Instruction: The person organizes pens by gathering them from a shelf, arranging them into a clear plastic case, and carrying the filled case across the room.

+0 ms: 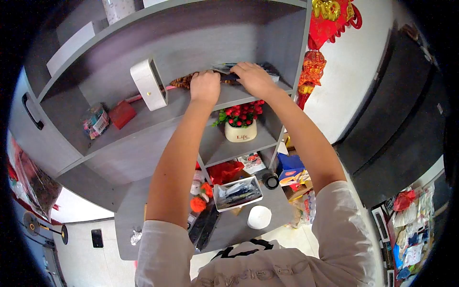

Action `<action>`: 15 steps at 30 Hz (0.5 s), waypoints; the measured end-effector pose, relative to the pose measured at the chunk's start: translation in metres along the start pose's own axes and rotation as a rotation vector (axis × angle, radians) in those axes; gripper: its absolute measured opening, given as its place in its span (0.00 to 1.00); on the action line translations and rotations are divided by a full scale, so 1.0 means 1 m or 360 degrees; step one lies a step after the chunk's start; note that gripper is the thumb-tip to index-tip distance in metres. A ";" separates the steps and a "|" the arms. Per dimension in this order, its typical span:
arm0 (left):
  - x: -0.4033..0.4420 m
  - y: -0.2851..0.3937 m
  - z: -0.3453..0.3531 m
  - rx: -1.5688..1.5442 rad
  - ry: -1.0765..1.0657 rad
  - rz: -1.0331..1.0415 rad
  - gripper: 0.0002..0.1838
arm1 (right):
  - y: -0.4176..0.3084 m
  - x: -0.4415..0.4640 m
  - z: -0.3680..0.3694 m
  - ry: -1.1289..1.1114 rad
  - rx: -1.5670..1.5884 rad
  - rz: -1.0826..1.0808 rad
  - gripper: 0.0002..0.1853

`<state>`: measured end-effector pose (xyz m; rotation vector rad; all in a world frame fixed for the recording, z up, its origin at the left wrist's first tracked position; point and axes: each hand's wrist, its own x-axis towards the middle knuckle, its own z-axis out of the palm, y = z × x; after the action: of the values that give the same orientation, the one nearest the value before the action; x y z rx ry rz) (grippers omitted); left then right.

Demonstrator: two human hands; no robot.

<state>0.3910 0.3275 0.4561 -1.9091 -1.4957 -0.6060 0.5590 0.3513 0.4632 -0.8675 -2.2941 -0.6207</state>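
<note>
Reaching with both bare arms into an upper compartment of a smooth grey shelf unit (191, 43); with left hand (205, 86) knuckles up and fingers bent down over a bumpy strand of brown beads (181, 82); with right hand (256, 80) just beyond, draped over a dark, slim item (229, 76), with thumb toward the left hand; cannot tell, for either, whether clamped on something or merely resting, with fingertips hidden from view.

As for the beads: small, rounded and closely bunched; lying on the compartment floor between a white box (149, 85) and the right hand, partly covered by the left; stretched roughly left to right, with long axis running along the shelf and visible end pointing left, toward the white box.

About the hands: at the back, a glossy clear packet (222, 66); to the left, the same white box, smooth, round-cornered, with a small gold-coloured knob; farther left, a red block-shaped box (122, 114) and a see-through container (97, 120) of colourful bits.

One compartment down, a squat cream pot (240, 134) lettered "Life", full of shiny red berries (243, 112) and green leaves; lower still, on the grey desk (234, 227), a shallow white rectangular box (239, 205) of slim dark items.
</note>
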 end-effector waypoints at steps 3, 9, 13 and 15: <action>0.000 0.001 -0.001 -0.0050 -0.0032 -0.0013 0.08 | 0.002 -0.001 0.002 0.0100 0.0033 -0.0085 0.12; -0.001 0.001 -0.001 -0.0086 0.0074 0.0099 0.08 | 0.001 0.002 -0.002 -0.0208 -0.0080 -0.0051 0.14; -0.002 0.003 -0.011 -0.0146 0.0054 0.0153 0.08 | 0.002 0.001 -0.001 -0.0212 -0.0135 -0.0037 0.12; -0.002 0.004 -0.014 -0.0167 0.0037 0.0170 0.08 | 0.000 0.002 -0.005 -0.0239 -0.0151 -0.0020 0.12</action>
<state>0.3952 0.3160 0.4635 -2.0402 -1.3615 -0.6673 0.5599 0.3494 0.4676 -0.9746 -2.4222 -0.6963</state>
